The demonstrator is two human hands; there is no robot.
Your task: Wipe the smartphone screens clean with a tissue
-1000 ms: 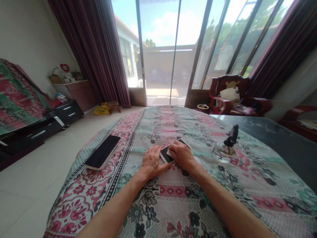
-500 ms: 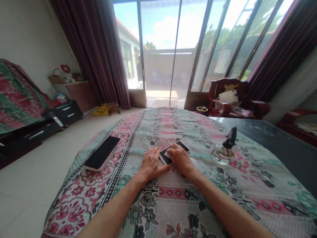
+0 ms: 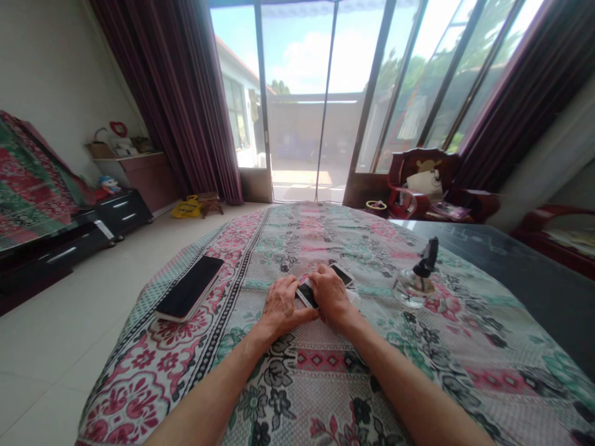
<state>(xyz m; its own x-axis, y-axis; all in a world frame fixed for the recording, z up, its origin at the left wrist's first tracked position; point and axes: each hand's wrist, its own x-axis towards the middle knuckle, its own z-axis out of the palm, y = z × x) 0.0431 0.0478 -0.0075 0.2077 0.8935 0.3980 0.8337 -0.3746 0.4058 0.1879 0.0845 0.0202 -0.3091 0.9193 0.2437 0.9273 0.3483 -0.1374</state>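
Fingers of the left hand (image 3: 279,308) are held close together, with the thumb angled away from them, so that the left end of a small, white-framed, dark-screened phone (image 3: 307,295) is bracketed; whether it is gripped or only braced cannot be told. Fingers of the right hand (image 3: 331,296) are bunched and bent down across the middle of the phone; their tips are hidden, and whether anything is pinched there cannot be seen. The phone is laid flat and aslant on a pink, green and grey floral tablecloth (image 3: 253,406). Just right of it, beside the right hand, some thin white material (image 3: 354,298) is partly exposed. Farther right, a clear, rounded bottle with a black spray head (image 3: 413,288) is stood upright; well to the phone's left, a larger black-screened, slab-shaped phone (image 3: 191,288) is laid. Risk, as judged: the small phone could be skidded or turned if sideways pressure from the right hand were not matched by the left, the cloth beneath being loose; the bottle could be knocked only by a wide rightward sweep. Both forearms are brought in low from the near side, converging on the phone; the right wrist is kept nearly straight, the left thumb laid along the phone's near side.
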